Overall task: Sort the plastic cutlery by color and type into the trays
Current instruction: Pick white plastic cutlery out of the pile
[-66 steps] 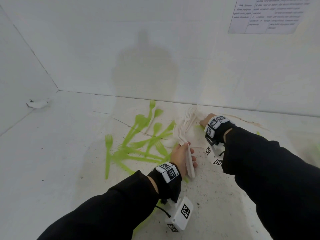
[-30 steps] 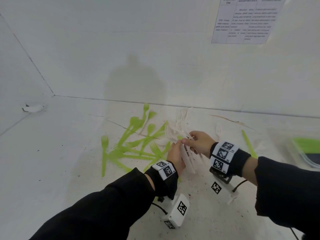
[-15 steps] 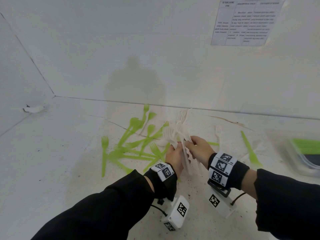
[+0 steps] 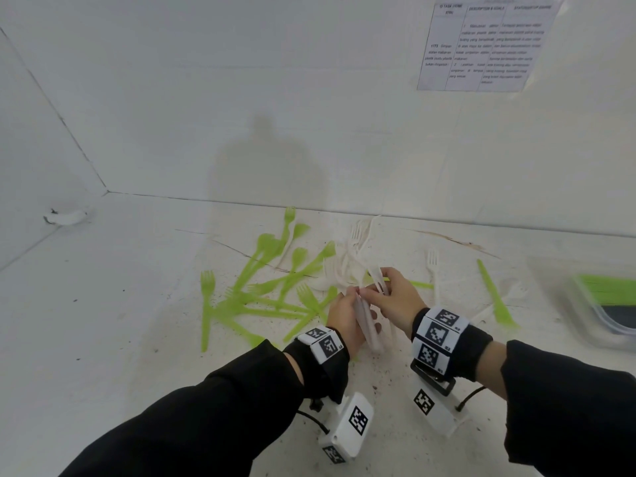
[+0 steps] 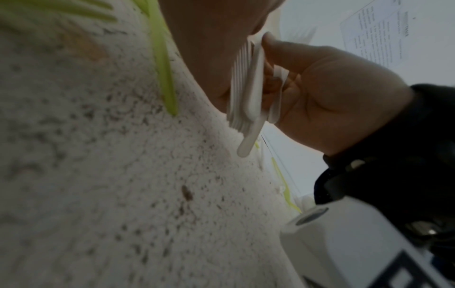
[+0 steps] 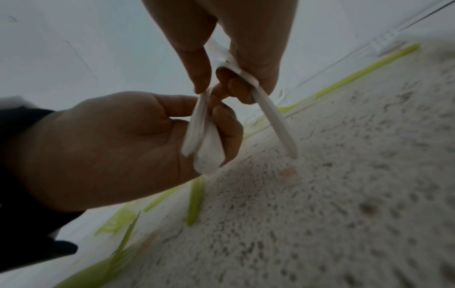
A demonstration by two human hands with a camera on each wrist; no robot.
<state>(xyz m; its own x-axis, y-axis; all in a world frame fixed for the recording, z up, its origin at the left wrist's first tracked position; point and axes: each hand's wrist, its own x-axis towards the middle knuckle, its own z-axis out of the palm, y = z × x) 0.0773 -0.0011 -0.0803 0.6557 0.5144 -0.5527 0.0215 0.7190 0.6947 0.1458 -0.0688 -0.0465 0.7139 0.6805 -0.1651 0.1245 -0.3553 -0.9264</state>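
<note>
A white, speckled desk (image 4: 103,304) meets pale walls, with a printed sheet (image 4: 481,43) taped high on the back wall. Just above the desk the left hand (image 4: 344,321) has its grip closed round a bundle of white forks (image 4: 368,325), handles pointing down. Touching that bundle, the right hand (image 4: 392,297) pinches a single white fork (image 6: 275,117) between curled fingers. Left of the bundle lies a scatter of green cutlery (image 4: 268,287); to its right lie a green knife (image 4: 495,297) and, at the frame edge, a clear tray (image 4: 605,304) holding green pieces.
</note>
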